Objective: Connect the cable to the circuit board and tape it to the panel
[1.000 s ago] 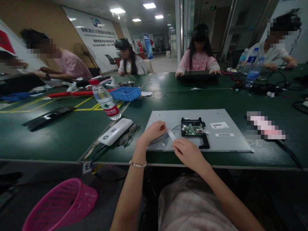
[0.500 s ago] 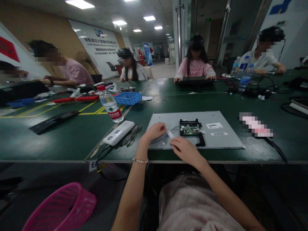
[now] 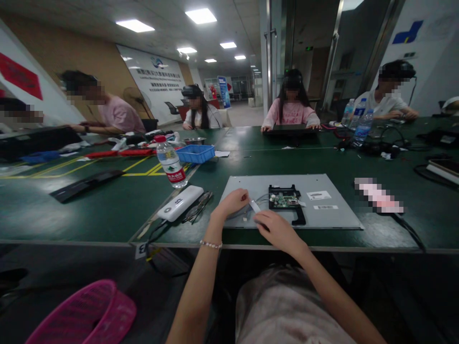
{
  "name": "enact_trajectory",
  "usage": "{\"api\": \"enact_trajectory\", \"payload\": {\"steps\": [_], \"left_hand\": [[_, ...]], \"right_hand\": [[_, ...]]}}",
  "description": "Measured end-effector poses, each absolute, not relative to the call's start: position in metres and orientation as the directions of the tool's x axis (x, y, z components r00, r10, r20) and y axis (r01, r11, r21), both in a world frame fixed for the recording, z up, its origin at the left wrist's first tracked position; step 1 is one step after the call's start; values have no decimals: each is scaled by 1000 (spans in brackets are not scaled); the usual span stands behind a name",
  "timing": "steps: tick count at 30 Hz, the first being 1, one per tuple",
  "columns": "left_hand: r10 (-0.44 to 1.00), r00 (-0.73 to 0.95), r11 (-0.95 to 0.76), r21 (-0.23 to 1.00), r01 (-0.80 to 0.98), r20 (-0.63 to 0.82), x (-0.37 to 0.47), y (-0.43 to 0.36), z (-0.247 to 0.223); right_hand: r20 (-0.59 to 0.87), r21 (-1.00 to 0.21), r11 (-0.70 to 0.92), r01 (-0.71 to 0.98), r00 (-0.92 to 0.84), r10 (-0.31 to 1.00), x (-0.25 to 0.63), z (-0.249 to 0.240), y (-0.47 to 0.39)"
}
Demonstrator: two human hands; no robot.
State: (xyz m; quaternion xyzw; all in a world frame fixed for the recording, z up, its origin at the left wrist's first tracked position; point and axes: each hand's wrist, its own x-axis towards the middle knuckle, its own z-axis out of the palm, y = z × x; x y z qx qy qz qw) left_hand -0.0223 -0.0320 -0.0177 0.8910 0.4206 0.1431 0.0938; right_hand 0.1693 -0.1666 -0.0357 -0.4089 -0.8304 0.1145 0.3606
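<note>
A grey metal panel (image 3: 315, 217) lies flat near the table's front edge. On it sits a black bracket (image 3: 299, 217) around a green circuit board (image 3: 283, 199), with thin grey cables running left from it. My left hand (image 3: 234, 203) is closed over the panel's left part, its fingertips at the upper end of a short white strip (image 3: 254, 205). The fingers of my right hand (image 3: 274, 228) pinch the strip's lower end. Which part of the strip each fingertip covers is too small to make out fully.
Left of the panel are glasses (image 3: 197, 209), a white power bank (image 3: 181, 203), a water bottle (image 3: 172, 162) and a blue basket (image 3: 196, 153). A blurred pink object (image 3: 379, 196) with a cable lies right. A pink basket (image 3: 86, 315) stands below the table.
The whole view has shifted, so the table and hands appear slightly lower. Both hands stay at the white strip, with hardly any movement over the panel.
</note>
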Motion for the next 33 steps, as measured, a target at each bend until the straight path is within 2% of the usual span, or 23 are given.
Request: {"api": "enact_trajectory", "payload": {"steps": [8, 15, 22, 27, 30, 33], "left_hand": [[776, 602, -629, 287, 722, 186, -25, -34, -16], [766, 606, -642, 291, 709, 213, -24, -36, -14], [777, 530, -625, 317, 713, 340, -13, -42, -3], [725, 527, -679, 329, 657, 443, -1, -54, 11], [696, 538, -700, 281, 657, 476, 6, -72, 17], [722, 517, -648, 188, 738, 460, 14, -98, 15]], "right_hand": [[511, -561, 589, 581, -317, 799, 169, -38, -167], [545, -544, 617, 570, -319, 775, 169, -40, -165], [617, -504, 641, 578, -279, 736, 170, -39, -165], [662, -485, 661, 572, -254, 705, 171, -42, -164], [674, -478, 669, 569, -251, 695, 172, -44, -163], [676, -475, 673, 567, -255, 692, 172, -44, -162]]}}
